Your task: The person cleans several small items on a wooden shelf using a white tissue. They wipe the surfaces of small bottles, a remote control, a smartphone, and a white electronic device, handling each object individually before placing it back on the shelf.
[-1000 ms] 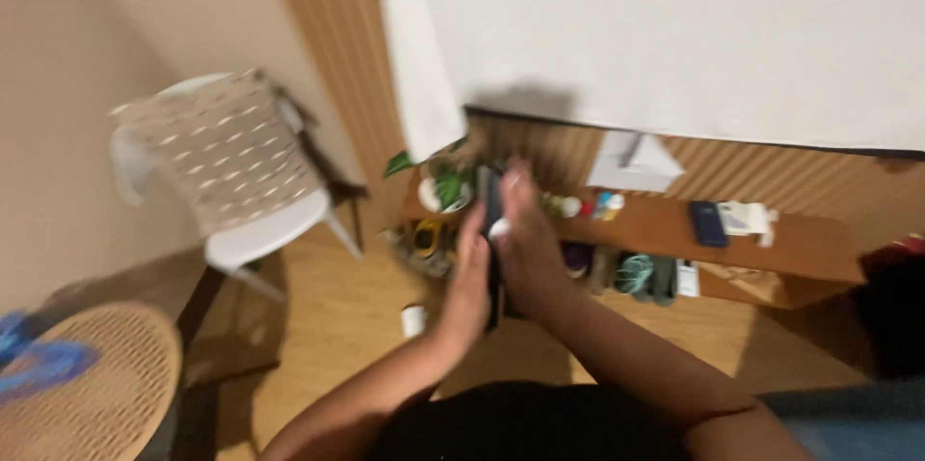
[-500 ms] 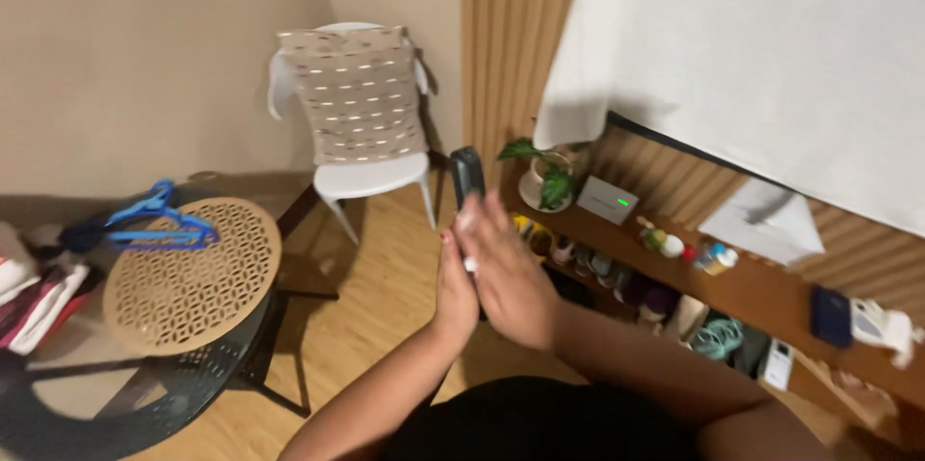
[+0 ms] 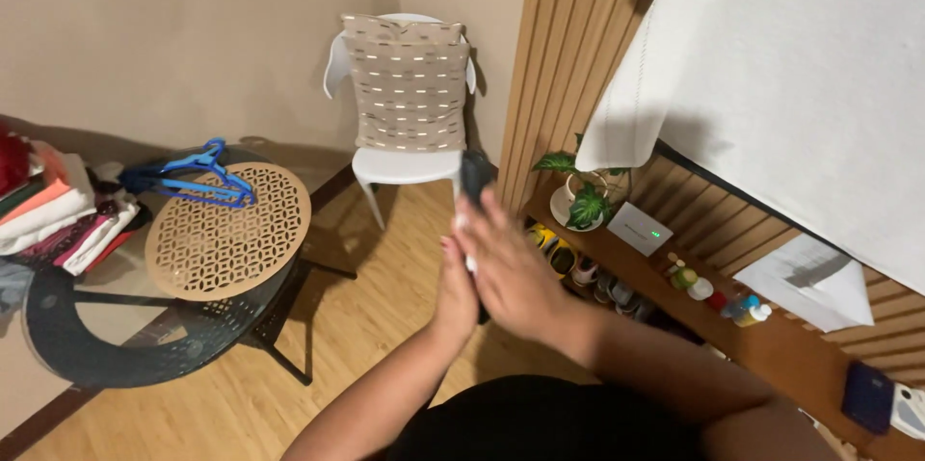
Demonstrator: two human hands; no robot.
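- Two hands of mine meet in front of my chest: my left hand (image 3: 455,289) and my right hand (image 3: 515,273) pressed together around a dark slim device (image 3: 474,178), fingers (image 3: 482,230) clamped on it, so only its rounded upper end shows above them.
- The device looks black or dark grey, held upright and blurred; my right hand covers the lower part, and I cannot tell what kind of device it is.
- Below my hands lies the wooden floor (image 3: 385,297).
- To my left stands a round glass bench (image 3: 116,345) on dark legs, carrying a tan cut-out mat (image 3: 226,230), blue hangers (image 3: 198,177) and a stack of folded cloths (image 3: 58,215).
- To my right a low wooden shelf (image 3: 780,350) holds a potted plant (image 3: 583,196), a small white box (image 3: 639,228) with a green light, small bottles (image 3: 718,292) and a dark flat case (image 3: 870,396).
- A white sheet (image 3: 800,85) hangs over the slatted wall above the shelf.
- Farthest off, a white plastic chair (image 3: 405,105) with a patterned cloth over its back stands by the beige wall.
- Against half a second ago, my grip is unchanged, while the view has swung left, so the chair now stands more central.
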